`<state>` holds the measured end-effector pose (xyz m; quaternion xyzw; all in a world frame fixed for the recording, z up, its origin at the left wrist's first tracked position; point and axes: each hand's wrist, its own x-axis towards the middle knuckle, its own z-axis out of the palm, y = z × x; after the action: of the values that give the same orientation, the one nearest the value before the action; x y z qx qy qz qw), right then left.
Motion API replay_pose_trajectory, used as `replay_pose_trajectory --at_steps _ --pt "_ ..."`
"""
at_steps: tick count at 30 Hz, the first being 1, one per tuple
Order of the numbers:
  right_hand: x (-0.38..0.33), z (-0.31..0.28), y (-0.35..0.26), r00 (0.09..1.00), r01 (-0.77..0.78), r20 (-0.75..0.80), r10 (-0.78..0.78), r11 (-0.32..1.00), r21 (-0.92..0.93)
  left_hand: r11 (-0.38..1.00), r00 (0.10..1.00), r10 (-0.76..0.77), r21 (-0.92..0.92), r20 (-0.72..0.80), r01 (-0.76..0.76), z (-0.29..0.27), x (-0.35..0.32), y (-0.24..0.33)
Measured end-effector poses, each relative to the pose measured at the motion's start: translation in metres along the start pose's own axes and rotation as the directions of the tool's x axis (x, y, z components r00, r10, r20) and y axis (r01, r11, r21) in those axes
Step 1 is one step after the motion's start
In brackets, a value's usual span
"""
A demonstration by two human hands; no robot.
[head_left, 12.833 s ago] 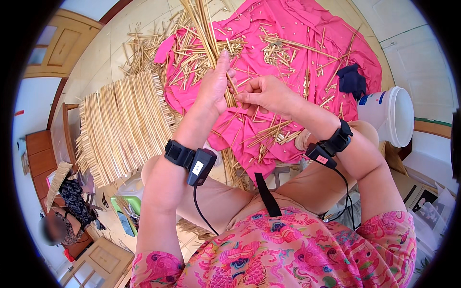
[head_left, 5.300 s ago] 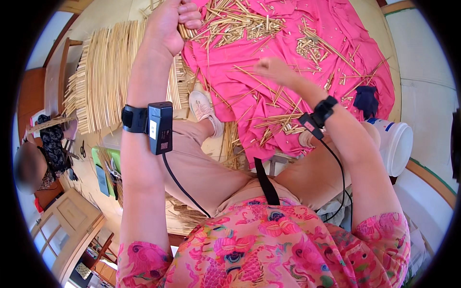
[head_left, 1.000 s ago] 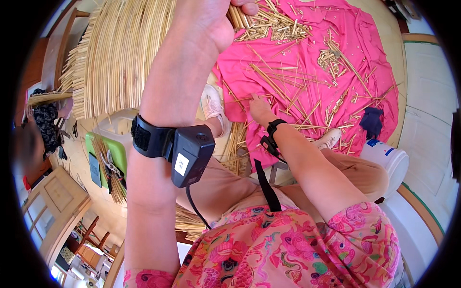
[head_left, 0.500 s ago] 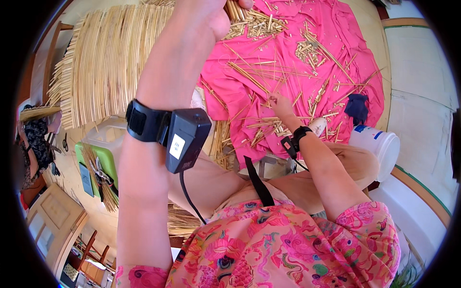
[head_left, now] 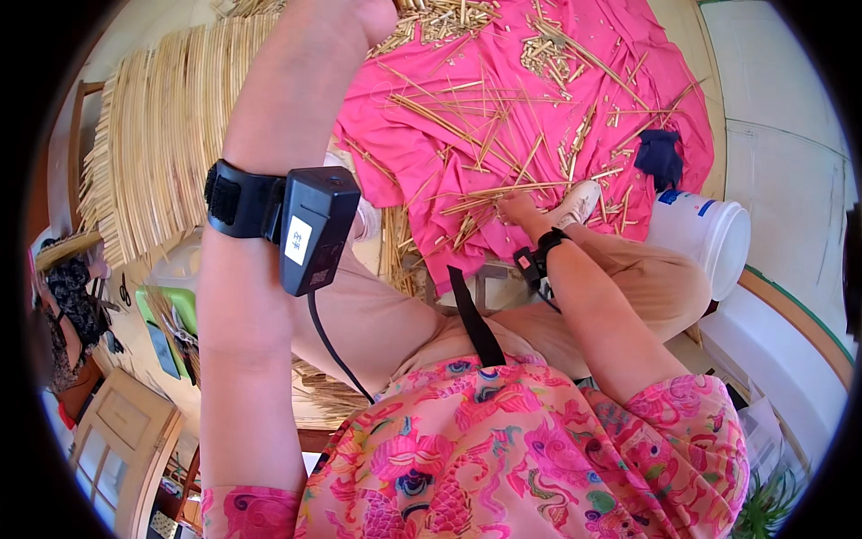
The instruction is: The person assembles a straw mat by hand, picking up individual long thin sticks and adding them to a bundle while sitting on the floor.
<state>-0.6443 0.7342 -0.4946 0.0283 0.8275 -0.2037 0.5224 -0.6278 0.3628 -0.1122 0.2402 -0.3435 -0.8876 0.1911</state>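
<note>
My left hand [head_left: 375, 16] is at the top edge of the view, with its fingers cut off by the frame. Short cut straw pieces [head_left: 449, 20] lie in a heap beside it. Low over the pink cloth [head_left: 413, 148], my right hand [head_left: 518, 208] has its fingers curled at a loose pile of straw stalks [head_left: 498, 192]; the fingertips are partly hidden. Longer thin stalks [head_left: 440, 117] lie crisscrossed farther up the cloth. A black strap with a small box is on each of my wrists.
A wide mat of straw stalks [head_left: 166, 117] spreads at the far left. A green stool [head_left: 184, 310] carries pliers-like tools and straw at the left. At the right are a white bucket [head_left: 705, 238] and a dark blue cloth [head_left: 659, 160]. My shoe [head_left: 576, 203] rests by the stalks.
My right hand has moved down the cloth toward me, to the nearer stalks. My left hand has gone farther up and left, partly out of view. The whole view has shifted slightly.
</note>
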Motion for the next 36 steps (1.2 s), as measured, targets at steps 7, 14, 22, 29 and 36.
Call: replay_pose_trajectory --at_steps 7,14,22,29,36 --pt "-0.021 0.031 0.036 0.982 -0.162 0.079 0.174 0.541 0.826 0.999 1.0 0.0 0.036 -0.001 0.0 0.013 -0.002 -0.014" --pt "-0.039 0.001 -0.049 0.975 0.069 0.043 -0.22 0.478 0.876 0.998 0.999 -0.028 0.053 0.019 0.027 0.011 0.003 -0.015" --pt "-0.017 0.016 -0.024 0.985 0.039 -0.146 0.089 0.712 0.701 0.998 1.0 -0.021 0.057 0.007 0.021 0.008 -0.003 -0.012" --pt "0.005 0.103 0.068 0.925 -0.258 0.121 0.36 0.362 0.896 0.996 1.0 -0.028 0.082 0.013 0.027 0.017 -0.007 -0.009" --pt "-0.017 0.089 -0.024 0.987 -0.13 0.149 0.061 0.847 0.516 0.999 0.997 -0.034 0.044 0.068 0.031 0.008 -0.012 -0.002"
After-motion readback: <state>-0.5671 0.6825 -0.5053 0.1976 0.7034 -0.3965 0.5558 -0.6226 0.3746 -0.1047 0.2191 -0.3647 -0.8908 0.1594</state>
